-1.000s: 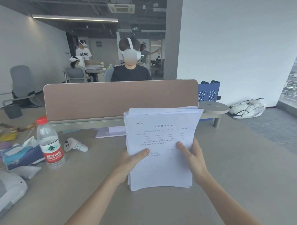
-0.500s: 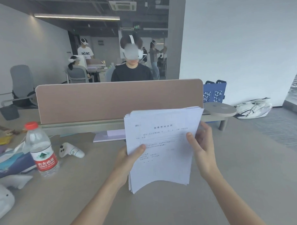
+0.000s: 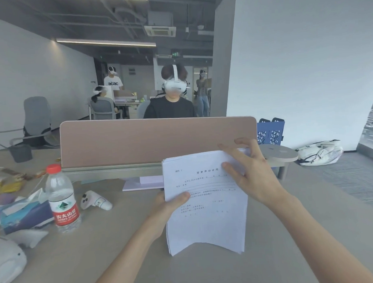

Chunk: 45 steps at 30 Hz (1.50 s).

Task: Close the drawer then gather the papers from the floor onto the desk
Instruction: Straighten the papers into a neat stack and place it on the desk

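Observation:
A stack of white printed papers (image 3: 207,223) stands upright on its bottom edge on the grey desk (image 3: 290,239), bowed at the bottom. My left hand (image 3: 170,205) grips the stack's left edge, thumb on the front sheet. My right hand (image 3: 252,173) rests on the stack's upper right corner with fingers spread over the top edge. No drawer and no floor papers are in view.
A water bottle (image 3: 63,200) with a red cap, a white controller (image 3: 94,200), a tissue pack (image 3: 25,212) and a white headset (image 3: 7,259) lie at the left. A brown divider panel (image 3: 156,140) runs across the desk's far side; a person sits behind it.
My right hand has slid from the stack's right side up to its top right corner. The stack has been tipped more upright, with its bottom edge down on the desk.

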### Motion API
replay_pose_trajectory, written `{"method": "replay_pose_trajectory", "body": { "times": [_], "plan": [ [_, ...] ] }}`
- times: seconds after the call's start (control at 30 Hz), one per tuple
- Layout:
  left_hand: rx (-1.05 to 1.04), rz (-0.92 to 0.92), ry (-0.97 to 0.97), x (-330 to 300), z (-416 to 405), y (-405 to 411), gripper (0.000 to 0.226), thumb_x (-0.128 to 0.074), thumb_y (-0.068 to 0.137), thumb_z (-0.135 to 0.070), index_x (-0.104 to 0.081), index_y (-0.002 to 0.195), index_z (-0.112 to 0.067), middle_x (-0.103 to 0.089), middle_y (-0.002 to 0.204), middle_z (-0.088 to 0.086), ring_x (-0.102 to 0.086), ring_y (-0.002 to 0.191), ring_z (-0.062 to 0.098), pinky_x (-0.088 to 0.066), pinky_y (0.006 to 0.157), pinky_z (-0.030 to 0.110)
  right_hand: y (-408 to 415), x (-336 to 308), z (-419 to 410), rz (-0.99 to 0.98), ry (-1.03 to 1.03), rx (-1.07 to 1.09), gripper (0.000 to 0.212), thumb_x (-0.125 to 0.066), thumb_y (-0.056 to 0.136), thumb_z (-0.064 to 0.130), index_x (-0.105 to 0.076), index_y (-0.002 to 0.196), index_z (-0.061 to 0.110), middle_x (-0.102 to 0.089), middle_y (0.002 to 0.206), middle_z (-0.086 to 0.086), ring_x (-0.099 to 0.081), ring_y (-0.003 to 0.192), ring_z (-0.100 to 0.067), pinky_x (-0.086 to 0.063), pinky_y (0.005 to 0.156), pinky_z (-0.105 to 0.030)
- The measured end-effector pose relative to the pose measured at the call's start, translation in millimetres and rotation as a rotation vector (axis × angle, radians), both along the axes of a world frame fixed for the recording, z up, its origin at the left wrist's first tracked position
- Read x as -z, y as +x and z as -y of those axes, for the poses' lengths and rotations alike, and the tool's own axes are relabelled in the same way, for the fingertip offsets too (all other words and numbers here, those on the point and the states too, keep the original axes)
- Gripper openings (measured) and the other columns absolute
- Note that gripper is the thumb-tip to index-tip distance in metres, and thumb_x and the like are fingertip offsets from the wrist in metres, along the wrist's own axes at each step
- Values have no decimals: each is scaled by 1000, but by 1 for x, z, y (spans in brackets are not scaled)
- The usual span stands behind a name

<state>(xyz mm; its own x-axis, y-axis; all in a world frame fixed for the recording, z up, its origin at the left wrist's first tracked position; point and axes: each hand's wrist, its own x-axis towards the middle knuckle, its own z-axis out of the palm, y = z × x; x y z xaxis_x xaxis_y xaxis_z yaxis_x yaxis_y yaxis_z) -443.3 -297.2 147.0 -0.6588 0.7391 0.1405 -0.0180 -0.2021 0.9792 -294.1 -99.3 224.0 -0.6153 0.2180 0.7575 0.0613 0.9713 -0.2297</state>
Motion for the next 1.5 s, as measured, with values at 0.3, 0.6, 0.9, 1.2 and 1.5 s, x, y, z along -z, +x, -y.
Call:
{"method": "replay_pose_trajectory", "body": {
  "times": [0.3,0.6,0.9,1.2,1.5],
  "plan": [
    [-7,0,-95,21,2,-4,40,-79,77,-32,-73,116,-26,-77,118,-4,-73,109,17,-52,103,45,-11,12,1,-123,-539,-188,80,-70,93,23,-23,156,37,-33,149,13,-34,138,3,-31,99,-3],
    [-35,11,-115,25,-13,-16,28,-73,89,-27,-73,117,-25,-77,117,-5,-72,110,16,-51,103,45,-26,76,-6,-111,-1149,-370,29,-65,97,24,-61,125,21,-74,120,8,-71,110,-11,-57,76,-22],
    [-242,9,-32,14,-25,-29,15,-74,88,-16,-76,99,-26,-81,98,-8,-77,91,11,-59,78,30,-42,80,1,-231,-963,-256,20,-60,100,28,-50,117,27,-64,106,28,-64,106,2,-52,85,-27],
    [-327,91,-161,60,-29,-23,11,-81,81,-28,-77,91,-28,-81,91,-11,-75,77,-1,-56,65,21,-44,142,10,-132,-1169,-223,21,-57,102,30,-57,122,34,-70,120,19,-65,116,-5,-51,103,-43],
    [-293,41,-141,51,-23,-22,7,-79,83,-26,-78,90,-26,-81,86,-11,-78,84,10,-56,69,27,-35,119,10,-250,-1062,-169,15,-53,104,28,-49,118,26,-62,101,33,-63,98,6,-47,82,-25]
  ]
}}
